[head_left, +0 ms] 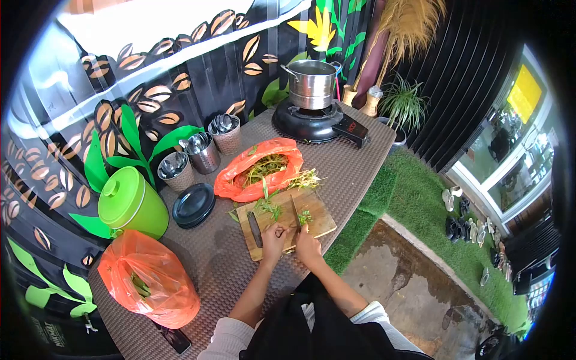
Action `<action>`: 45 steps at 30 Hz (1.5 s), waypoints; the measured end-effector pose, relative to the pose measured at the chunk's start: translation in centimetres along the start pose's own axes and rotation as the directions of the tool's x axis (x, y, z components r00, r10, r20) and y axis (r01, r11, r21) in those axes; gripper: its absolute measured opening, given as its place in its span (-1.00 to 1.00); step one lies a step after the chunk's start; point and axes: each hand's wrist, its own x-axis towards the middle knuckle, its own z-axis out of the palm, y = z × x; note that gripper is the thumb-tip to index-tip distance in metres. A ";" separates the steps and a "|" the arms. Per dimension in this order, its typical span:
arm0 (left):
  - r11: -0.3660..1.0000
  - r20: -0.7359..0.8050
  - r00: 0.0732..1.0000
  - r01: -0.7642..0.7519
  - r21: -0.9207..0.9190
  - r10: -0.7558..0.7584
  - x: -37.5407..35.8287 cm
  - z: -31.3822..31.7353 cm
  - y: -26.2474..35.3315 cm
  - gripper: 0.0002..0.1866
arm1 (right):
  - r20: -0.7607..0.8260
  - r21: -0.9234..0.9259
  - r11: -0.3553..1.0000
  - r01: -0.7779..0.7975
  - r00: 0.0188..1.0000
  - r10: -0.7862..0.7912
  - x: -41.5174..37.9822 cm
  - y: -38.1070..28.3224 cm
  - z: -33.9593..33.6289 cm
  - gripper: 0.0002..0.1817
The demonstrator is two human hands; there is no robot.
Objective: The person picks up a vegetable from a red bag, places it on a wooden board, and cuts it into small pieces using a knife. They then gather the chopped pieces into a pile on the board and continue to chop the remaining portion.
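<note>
A wooden cutting board lies on the woven-look table near its front edge. My right hand is closed round the handle of a knife, whose blade points away from me over the board. Beside it, my left hand has its fingers curled together at the board's near part; what they hold, if anything, is too small to name. Cut greens lie just right of the blade, and leafy sprigs lie left of it. Behind the board sits an open orange bag full of greens.
A steel pot stands on a black stove at the back. Cutlery holders, black plates, a green bucket, a second orange bag and a phone are on the table to the left.
</note>
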 end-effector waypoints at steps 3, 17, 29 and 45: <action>0.999 0.079 0.997 -0.016 -0.051 0.020 0.7 0.7 0.1 -0.88 | 0.058 0.065 0.998 0.000 0.998 -0.004 0.2 0.0 -1.5 -0.67; 0.968 -0.012 0.981 -0.188 0.168 0.193 0.4 1.9 0.1 -0.88 | 0.056 0.120 0.987 -0.103 0.994 0.097 0.4 -0.9 -0.3 -0.60; 0.925 -0.133 0.989 -0.007 0.379 0.062 4.2 -1.1 -1.6 -0.91 | 0.090 -0.004 0.999 -0.040 0.995 0.040 0.5 -0.3 -0.2 -0.55; 0.947 -0.089 0.991 -0.065 0.315 0.098 3.8 -4.2 1.9 -0.94 | 0.067 -0.002 1.000 0.002 0.998 -0.002 0.8 0.4 -0.6 -0.63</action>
